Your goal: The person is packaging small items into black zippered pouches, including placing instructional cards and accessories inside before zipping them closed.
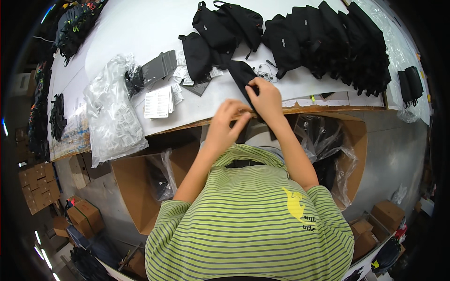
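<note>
A black fabric pouch (241, 74) lies slantwise over the front edge of the white-topped table. My right hand (266, 99) is closed on its right side, thumb and fingers pinching the fabric. Just left of it, my left hand (228, 121) has curled fingers, with thumb and forefinger tips brought together beside the pouch's lower end. Whatever sits between those tips is too small to make out. Small black tags with cords (266, 72) lie right behind the pouch. To the left are a stack of dark grey cards (159, 66) and a pile of white printed labels (158, 103).
Black pouches (283, 44) are heaped along the table's back and right. A clear plastic bag of small packets (115, 117) hangs over the front edge at left. Below the table, open cardboard boxes (131, 187) with plastic liners stand on both sides of me.
</note>
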A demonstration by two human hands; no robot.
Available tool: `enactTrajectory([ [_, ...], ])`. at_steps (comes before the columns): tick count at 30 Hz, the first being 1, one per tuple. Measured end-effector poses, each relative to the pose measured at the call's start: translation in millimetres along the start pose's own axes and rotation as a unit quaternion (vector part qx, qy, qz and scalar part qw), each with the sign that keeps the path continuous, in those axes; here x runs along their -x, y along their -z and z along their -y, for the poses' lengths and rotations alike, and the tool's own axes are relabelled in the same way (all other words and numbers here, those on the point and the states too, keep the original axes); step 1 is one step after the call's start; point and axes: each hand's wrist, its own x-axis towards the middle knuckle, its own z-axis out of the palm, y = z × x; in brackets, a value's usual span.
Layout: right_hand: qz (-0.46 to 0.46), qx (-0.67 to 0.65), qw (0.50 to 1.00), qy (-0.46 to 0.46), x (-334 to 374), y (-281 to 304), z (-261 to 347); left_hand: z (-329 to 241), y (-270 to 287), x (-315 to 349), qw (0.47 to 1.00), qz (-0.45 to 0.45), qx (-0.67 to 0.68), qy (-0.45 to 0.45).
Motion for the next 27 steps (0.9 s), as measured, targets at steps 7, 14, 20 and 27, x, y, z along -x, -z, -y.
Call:
enactTrajectory([
  [7, 0.086, -0.085, 0.993, -0.007, 13, 74, 42, 3, 16, -17, 0.928, -0.049, -0.307, -0.205],
  [14, 0.059, -0.096, 0.993, 0.022, 23, 88, 57, -2, 26, -19, 0.909, -0.051, -0.31, -0.275],
  [20, 0.035, -0.107, 0.993, 0.028, 21, 91, 62, -5, 30, -18, 0.908, -0.002, -0.287, -0.306],
  [27, 0.048, -0.122, 0.991, 0.024, 27, 90, 62, -6, 30, -23, 0.918, 0.038, -0.271, -0.286],
])
